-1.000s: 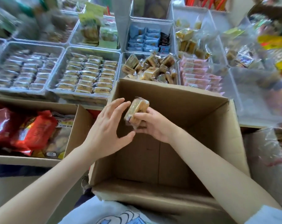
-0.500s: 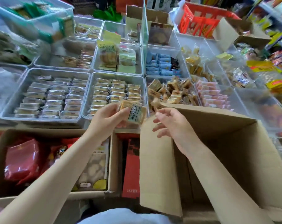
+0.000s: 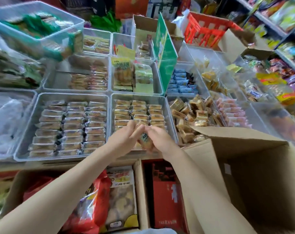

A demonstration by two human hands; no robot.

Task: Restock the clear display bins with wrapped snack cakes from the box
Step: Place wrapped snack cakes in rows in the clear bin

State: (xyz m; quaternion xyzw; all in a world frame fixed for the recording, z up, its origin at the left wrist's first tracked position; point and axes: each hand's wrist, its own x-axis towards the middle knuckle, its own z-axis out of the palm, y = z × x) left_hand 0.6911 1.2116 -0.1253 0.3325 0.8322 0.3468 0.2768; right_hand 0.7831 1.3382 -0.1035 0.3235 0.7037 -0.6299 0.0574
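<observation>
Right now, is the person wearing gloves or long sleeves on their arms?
No. Both the left hand and right hand are bare, with no gloves, rings or watch showing. Both forearms are uncovered to the bottom of the picture. Only a bit of pale clothing shows there.

Both bare forearms are extended forward, converging. The left hand (image 3: 126, 138) and right hand (image 3: 157, 138) are brought close together, fingers pointed ahead, a wrapped snack cake (image 3: 144, 140) pinched between them.
</observation>
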